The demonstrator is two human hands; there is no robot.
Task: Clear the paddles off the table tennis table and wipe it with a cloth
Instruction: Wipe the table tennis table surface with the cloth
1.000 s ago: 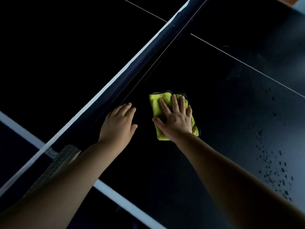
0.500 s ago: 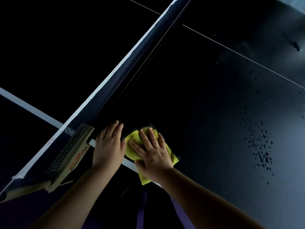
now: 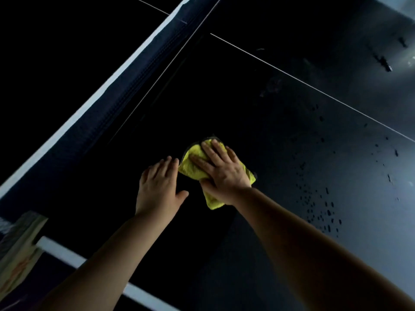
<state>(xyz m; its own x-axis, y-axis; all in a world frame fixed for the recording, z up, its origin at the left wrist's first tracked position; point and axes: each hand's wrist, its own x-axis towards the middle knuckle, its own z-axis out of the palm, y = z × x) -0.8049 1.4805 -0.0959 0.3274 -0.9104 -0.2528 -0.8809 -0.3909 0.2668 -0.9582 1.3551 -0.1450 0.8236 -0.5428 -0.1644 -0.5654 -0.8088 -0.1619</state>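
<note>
Yellow cloth (image 3: 192,167) lies under straight, spread fingers (image 3: 210,151); right hand (image 3: 223,173) presses it flat on the table (image 3: 280,254), right of the net (image 3: 94,122). Left hand (image 3: 158,187) lies flat (holding nothing) between net and cloth. Droplets (image 3: 318,209) lie farther from the net.

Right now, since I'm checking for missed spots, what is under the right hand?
A yellow cloth lies under the right hand, pressed flat on the dark table. Its middle and the table beneath it are covered, so unseen.

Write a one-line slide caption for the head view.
Right hand presses a yellow cloth onto the table tennis table near the net, left hand resting beside it; droplets dot the surface.
</note>
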